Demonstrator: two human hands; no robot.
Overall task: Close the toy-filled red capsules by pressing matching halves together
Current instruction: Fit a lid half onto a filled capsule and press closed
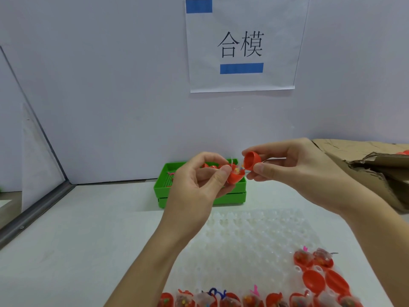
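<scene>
My left hand (199, 180) pinches a red capsule half (235, 177) filled with a small bagged toy, held up above the table. My right hand (285, 167) pinches an empty red capsule half (251, 160) just right of it, its open side facing the filled half. The two halves are close, nearly touching at the rims, not joined. Several toy-filled red halves (230, 300) line the near edge of a clear plastic holder tray (254, 235). More filled halves (313, 259) and two empty red halves (325, 282) lie at the tray's right.
A green plastic tray (199, 191) with a few red capsules stands behind my hands against the white wall. A torn cardboard box (374, 171) sits at the right. A paper sign (242, 44) hangs on the wall. A metal frame edge (35, 209) runs along the left.
</scene>
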